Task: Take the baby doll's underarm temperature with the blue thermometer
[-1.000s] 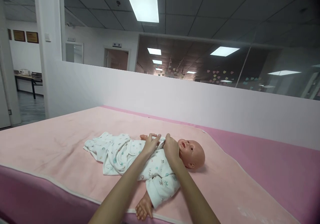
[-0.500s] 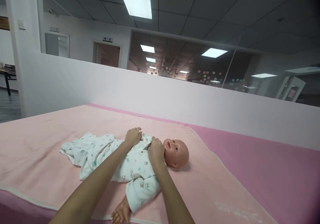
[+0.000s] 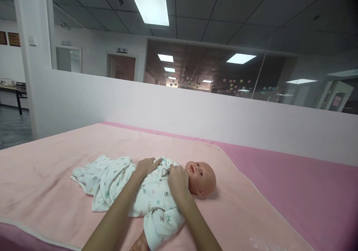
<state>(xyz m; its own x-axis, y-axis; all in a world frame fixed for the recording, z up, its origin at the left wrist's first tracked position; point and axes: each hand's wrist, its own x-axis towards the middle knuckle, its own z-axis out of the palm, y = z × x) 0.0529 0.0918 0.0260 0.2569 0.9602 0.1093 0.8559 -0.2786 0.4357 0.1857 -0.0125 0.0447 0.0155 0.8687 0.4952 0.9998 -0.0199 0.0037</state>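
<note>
The doll (image 3: 192, 174) lay on its back on the pink blanket (image 3: 56, 169), head toward 3 o'clock, in a printed white romper (image 3: 140, 191). In the head view, the left hand (image 3: 147, 166) rested flat with loosely spread fingers on the chest cloth, while the right hand (image 3: 177, 180), fingers curled, pinched the collar just beside the chin. Keeping the flat hand steady and the pinch small would likely keep the fabric smooth.

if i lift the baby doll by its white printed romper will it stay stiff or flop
Probably it flops: the white printed cotton romper lies creased and loose, its leg end crumpled flat on the pale pink blanket. The bald plastic baby doll's head looks hard and rounded, so it may tip back. The left hand and right hand rest on the chest cloth.
</note>
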